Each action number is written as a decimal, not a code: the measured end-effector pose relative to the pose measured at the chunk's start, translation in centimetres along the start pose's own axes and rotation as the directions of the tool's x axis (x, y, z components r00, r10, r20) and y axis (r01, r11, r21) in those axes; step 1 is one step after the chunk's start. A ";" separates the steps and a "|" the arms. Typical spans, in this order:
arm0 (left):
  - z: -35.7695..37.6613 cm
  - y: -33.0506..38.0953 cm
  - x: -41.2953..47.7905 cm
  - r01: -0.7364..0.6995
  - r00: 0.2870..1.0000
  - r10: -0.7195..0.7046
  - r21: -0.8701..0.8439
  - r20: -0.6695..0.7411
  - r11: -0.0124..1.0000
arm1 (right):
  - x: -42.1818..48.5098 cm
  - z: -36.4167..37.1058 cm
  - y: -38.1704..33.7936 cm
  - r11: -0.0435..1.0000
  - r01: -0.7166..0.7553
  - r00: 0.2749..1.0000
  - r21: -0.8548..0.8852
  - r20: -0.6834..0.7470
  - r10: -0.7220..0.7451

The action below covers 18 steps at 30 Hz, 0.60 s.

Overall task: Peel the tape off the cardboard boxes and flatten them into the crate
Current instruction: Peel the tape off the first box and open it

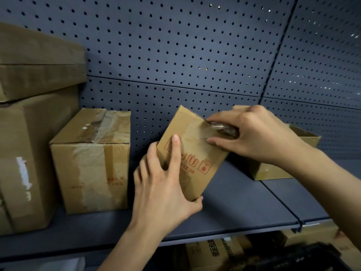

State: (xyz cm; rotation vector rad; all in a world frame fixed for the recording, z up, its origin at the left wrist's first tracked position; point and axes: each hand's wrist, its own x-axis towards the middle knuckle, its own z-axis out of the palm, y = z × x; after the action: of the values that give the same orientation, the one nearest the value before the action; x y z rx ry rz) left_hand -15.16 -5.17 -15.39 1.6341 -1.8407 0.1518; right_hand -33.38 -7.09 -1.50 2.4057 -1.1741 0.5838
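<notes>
Peeling tape off the tilted box at centre frame, we grip it with our left hand while our right hand pinches its half-lifted end; the boxes at left are taped, and nothing seems flattened yet.

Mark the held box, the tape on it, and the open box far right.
held box [197, 167]: head view, printed front face.
tape [218, 126]: head view, crumpled peeled end.
open box [273, 172]: head view, front wall.
</notes>
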 end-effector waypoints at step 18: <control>-2.2 -1.2 1.6 -0.226 0.974 0.224 0.061 0.046 0.972 | 0.4 -2.4 1.1 0.850 0.322 0.930 -0.417 0.308 -0.201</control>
State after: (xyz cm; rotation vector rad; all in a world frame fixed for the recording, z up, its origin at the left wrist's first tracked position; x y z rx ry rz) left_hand -13.15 -5.71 -13.22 1.4768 -2.0682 0.2841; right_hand -34.50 -6.74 0.96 2.2003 -0.9168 -0.0967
